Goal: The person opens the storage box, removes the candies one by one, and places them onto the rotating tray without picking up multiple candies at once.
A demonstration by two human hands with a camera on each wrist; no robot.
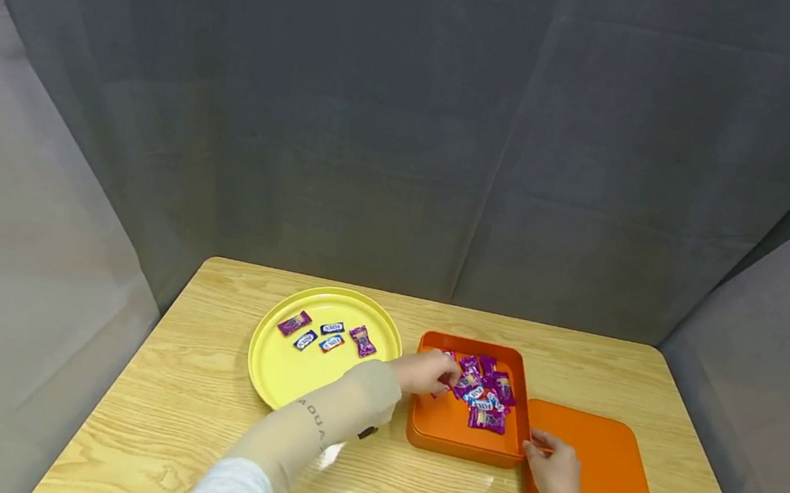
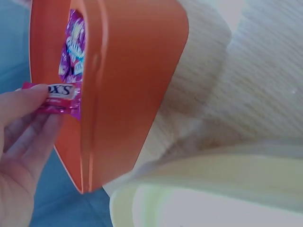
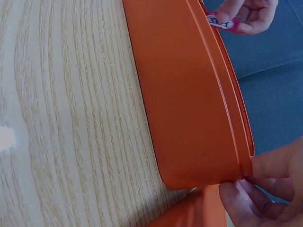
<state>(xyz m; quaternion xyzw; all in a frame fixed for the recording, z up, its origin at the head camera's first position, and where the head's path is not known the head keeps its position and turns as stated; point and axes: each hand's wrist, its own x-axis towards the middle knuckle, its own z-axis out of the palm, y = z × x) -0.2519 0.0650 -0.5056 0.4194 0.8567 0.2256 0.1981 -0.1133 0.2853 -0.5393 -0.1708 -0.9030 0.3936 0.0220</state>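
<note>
My left hand (image 1: 427, 371) is over the left side of the orange box (image 1: 438, 423). Between thumb and fingers it pinches a candy in a pinkish-red wrapper (image 2: 59, 97), with part of the lettering showing in the left wrist view. Several wrapped candies, mostly purple (image 1: 488, 419), lie heaped in the right part of the box. At the box's near right corner, my right hand (image 1: 557, 474) grips the rim, thumb (image 3: 232, 194) outside the corner and a finger at the edge.
Left of the box stands a round yellow tray (image 1: 275, 376) bearing several spread-out candies, among them a purple one (image 1: 363, 341) and a blue-and-red one (image 1: 332, 343). A flat orange lid (image 1: 607, 478) lies on the wooden table (image 1: 145, 413), right of the box. Grey cloth (image 1: 377, 154) hangs behind.
</note>
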